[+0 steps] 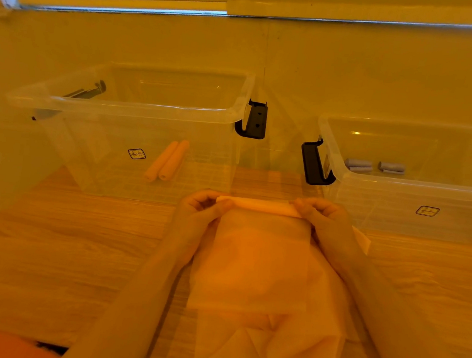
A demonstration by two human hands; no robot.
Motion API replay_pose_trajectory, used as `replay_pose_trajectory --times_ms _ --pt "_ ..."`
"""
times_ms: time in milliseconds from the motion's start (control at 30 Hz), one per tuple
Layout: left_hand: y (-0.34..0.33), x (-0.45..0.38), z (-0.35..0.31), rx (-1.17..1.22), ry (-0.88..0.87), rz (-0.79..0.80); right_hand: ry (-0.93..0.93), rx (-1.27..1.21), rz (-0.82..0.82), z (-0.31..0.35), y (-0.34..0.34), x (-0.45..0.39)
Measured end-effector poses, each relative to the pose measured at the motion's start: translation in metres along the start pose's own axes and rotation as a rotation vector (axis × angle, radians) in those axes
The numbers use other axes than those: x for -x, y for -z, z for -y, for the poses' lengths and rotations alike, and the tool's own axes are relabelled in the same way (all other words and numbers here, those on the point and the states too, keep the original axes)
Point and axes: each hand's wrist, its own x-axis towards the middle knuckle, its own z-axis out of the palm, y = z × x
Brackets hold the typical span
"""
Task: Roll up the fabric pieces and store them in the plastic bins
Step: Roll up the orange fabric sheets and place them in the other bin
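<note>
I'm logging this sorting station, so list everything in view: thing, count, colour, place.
Left bin: 1, clear plastic, black latches, far left on table.
Right bin: 1, clear plastic, black latches, far right on table.
Orange rolls: 2, orange, side by side inside left bin.
Grey rolls: 2, grey, inside right bin.
Fabric piece: 1, pale orange, on table, far edge partly rolled.
Table: 1, light wood.
Left hand: pinches roll's left end.
Right hand: pinches roll's right end.

I note the fabric (261,257) as thin, matt, semi-sheer cloth. Bins (126,106) are clear glossy plastic with black matt plastic latches (254,121). Table (57,235) shows smooth wood grain.
</note>
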Motion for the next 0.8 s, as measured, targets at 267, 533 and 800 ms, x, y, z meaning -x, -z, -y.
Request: replay_pose_trajectory --times_ms 267,533,800 --pt "-0.0007 0.0019 -0.0044 -0.016 -0.034 -0.064 0.000 0.024 0.084 0.0002 0.0060 -0.0025" --pt "0.0005 0.0031 -0.0058 -0.051 -0.029 -0.087 0.058 0.005 0.025 0.0034 0.0014 0.0024" --pt "0.0038 -0.0006 -0.0021 -0.060 -0.032 -0.100 0.106 0.044 0.002 0.0032 0.0014 0.0020"
